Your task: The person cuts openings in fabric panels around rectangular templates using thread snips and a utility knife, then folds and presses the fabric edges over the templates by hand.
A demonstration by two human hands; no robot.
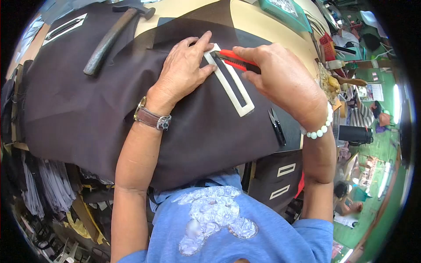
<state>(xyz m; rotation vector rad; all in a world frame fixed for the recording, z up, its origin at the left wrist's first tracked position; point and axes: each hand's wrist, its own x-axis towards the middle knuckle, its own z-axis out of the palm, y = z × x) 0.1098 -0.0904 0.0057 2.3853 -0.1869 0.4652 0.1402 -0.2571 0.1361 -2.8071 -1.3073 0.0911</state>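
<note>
Dark brown fabric (87,118) is spread over the table in front of me. On it lies a white rectangular frame (226,86) around a long dark slot. My left hand (184,65) rests on the fabric along the frame's left edge, fingers stretched out and apart. In my right hand (285,79) is a red and black utility knife (232,59), its tip at the upper end of the slot. Whether the blade has entered the fabric, I cannot tell. Small black thread snips (276,127) lie on a dark mat, below my right hand.
A hammer (109,41) with a worn handle lies on the fabric at upper left, near another white frame (66,30). A green tray (287,12) stands at the back right. Dark fabric with two white frames (286,170) hangs below the table's right side. Other people sit at far right.
</note>
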